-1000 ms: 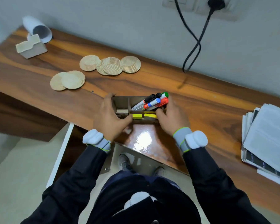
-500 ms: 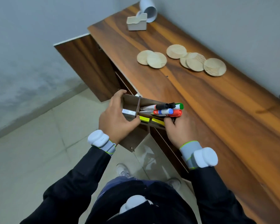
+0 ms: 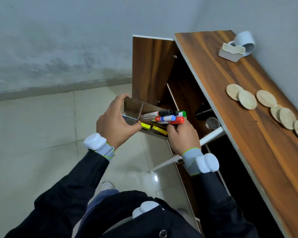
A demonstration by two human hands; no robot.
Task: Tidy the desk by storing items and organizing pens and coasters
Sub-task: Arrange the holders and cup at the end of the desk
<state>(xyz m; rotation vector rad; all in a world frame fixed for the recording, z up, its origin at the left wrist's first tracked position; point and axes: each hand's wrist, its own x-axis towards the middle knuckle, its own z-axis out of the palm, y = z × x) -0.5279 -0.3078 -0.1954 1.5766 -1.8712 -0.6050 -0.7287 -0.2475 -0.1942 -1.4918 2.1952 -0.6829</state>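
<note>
A brown divided organizer box [image 3: 136, 107] hangs in the air beside the desk, in front of the open cabinet. My left hand [image 3: 115, 122] grips its left end and my right hand [image 3: 182, 136] grips its right end. Several markers [image 3: 167, 116] with black, blue, red and green caps lie in its right compartment, and yellow sticky notes [image 3: 146, 126] show along its near side. Several round woven coasters [image 3: 265, 107] lie scattered on the wooden desk top [image 3: 230, 100] at the right.
The cabinet door [image 3: 150, 69] under the desk stands open. Inside on a shelf [image 3: 212, 134] sit a dark object and a round glass item [image 3: 212, 122]. A white holder [image 3: 230, 52] and a tipped grey mug [image 3: 244, 42] rest at the desk's far end. Tiled floor lies to the left.
Both hands lifted the organizer off the desk top and carried it left and down to the open cabinet. The view swung left with it.
</note>
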